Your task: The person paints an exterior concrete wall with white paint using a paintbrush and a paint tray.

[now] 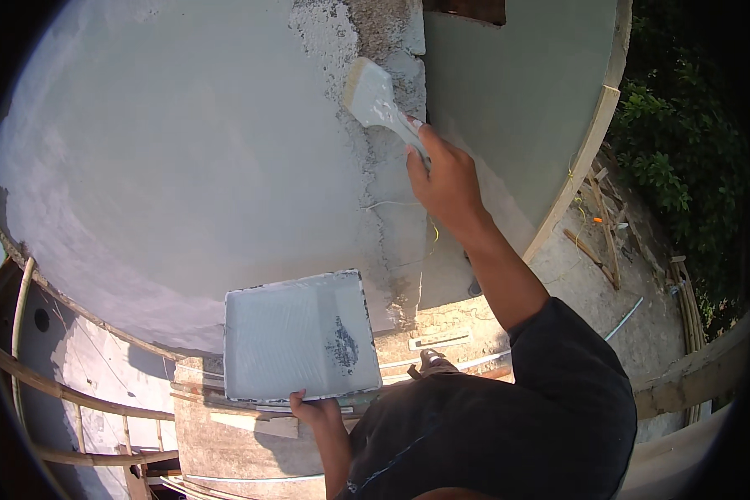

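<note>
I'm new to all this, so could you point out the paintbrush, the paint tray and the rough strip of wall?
paintbrush (pixel 373 93), head view, on its bristles.
paint tray (pixel 287 333), head view, on its bare floor.
rough strip of wall (pixel 392 33), head view, on the coarse unpainted plaster.

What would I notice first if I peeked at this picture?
Probably the wide paintbrush, held up by the right hand against the rough, unpainted strip of wall near the top. Next, the paint tray low in the middle, gripped at its near edge by the left hand.
</note>
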